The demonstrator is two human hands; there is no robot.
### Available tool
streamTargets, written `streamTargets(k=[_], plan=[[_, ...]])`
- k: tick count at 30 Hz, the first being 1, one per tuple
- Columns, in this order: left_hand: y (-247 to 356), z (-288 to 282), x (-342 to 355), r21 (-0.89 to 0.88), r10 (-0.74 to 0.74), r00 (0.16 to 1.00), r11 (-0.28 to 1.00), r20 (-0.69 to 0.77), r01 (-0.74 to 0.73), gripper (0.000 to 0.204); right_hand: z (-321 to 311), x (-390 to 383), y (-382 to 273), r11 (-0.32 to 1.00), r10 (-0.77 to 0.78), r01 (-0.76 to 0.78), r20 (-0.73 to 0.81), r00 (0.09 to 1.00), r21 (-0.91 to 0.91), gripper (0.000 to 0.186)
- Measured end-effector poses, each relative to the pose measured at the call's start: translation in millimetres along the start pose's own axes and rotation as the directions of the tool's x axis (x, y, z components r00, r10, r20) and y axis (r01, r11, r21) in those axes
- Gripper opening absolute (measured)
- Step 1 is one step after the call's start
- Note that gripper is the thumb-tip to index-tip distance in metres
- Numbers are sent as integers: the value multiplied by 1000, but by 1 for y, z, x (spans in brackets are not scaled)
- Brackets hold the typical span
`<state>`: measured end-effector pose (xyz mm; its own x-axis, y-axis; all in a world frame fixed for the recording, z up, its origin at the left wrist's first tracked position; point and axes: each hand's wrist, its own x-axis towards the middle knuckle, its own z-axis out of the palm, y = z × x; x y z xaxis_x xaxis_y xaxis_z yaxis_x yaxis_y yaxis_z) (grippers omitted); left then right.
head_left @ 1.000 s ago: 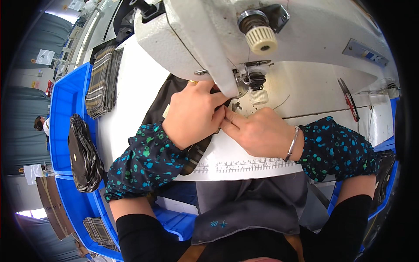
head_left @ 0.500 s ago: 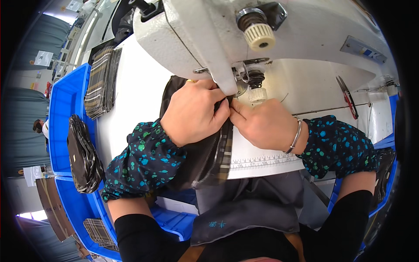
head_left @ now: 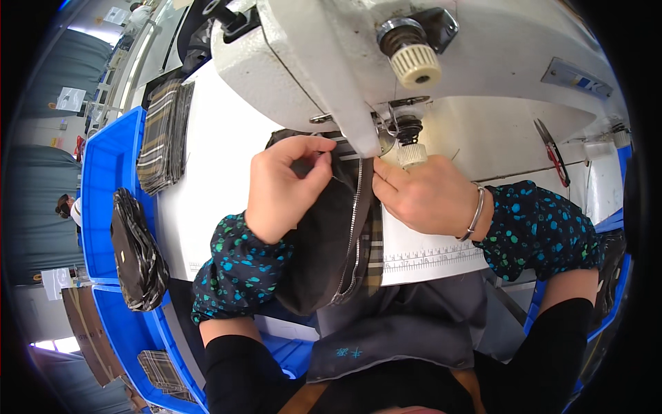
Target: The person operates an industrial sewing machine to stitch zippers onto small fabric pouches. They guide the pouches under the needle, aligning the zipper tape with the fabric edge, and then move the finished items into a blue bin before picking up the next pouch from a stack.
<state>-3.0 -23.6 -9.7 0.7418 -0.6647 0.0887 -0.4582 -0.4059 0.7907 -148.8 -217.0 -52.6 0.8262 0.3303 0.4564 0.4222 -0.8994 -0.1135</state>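
- Since a moment ago, our left hand (head_left: 283,188) has lifted off the dark zippered fabric (head_left: 338,241), now pinching its edge.
- Right hand (head_left: 429,194) lies flat, fingers outstretched, on fabric beside the sewing machine (head_left: 386,62).
- Left of the machine, a blue bin (head_left: 110,179) holds a plaid fabric stack (head_left: 162,134).

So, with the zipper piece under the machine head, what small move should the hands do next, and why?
Probably lay the dark fabric flat first. The left hand pinches its edge lifted off the white table, while the right hand presses beside the zipper, whose top runs under the sewing machine.
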Motion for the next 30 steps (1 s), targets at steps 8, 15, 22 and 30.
streamTargets(k=[8,15,22,30], plan=[[10,-2,-15,681,246,961,682,129,-266,20,-2,1,-3,995,-63,62,-13,998,-78,20],[-1,9,-7,476,628,670,483,396,-735,30,-5,-10,-22,982,-162,167,62,985,-88,35],[3,10,-12,428,554,749,615,364,-663,30,-28,-12,-34,981,-188,192,151,970,-10,59],[14,23,-25,542,534,759,538,373,-645,37,-28,-14,-37,979,-204,206,195,959,10,60]])
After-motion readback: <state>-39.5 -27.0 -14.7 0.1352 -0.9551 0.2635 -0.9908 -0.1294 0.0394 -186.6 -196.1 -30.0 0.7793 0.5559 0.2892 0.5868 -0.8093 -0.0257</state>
